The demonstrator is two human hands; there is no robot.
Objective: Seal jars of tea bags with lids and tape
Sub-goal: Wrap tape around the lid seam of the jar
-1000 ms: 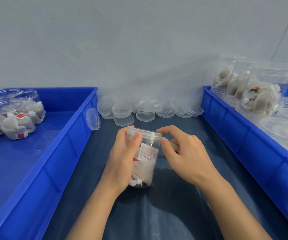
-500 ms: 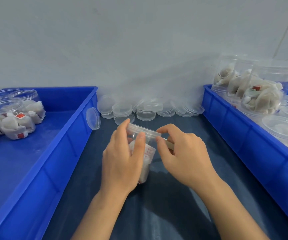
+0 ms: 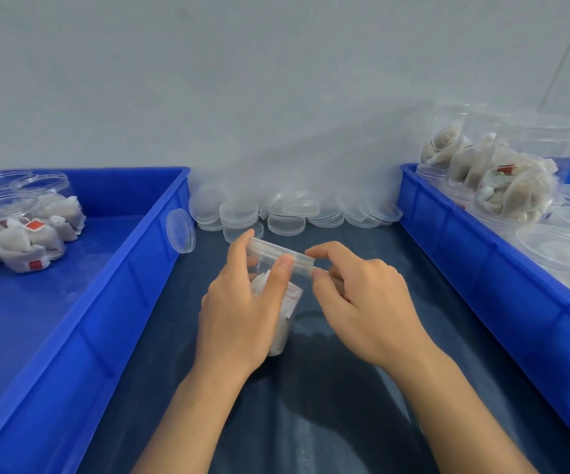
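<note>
A clear plastic jar (image 3: 288, 304) with tea bags inside and a clear lid (image 3: 278, 252) on top stands tilted on the dark blue mat at the centre. My left hand (image 3: 242, 309) grips the jar's side, thumb up against the lid's rim. My right hand (image 3: 362, 299) is at the lid's right edge, with finger and thumb pinching something small and pale there; it looks like clear tape, though I cannot tell for sure.
Several loose clear lids (image 3: 287, 213) lie along the back wall; one lid (image 3: 181, 230) leans on the left blue bin (image 3: 112, 295), which holds jars of tea bags (image 3: 20, 227). The right blue bin (image 3: 482, 268) holds more filled jars (image 3: 516, 172).
The jar has turned and tilted in my left hand, its label swinging out of sight behind my fingers. My right hand has stayed at the lid's right edge.
</note>
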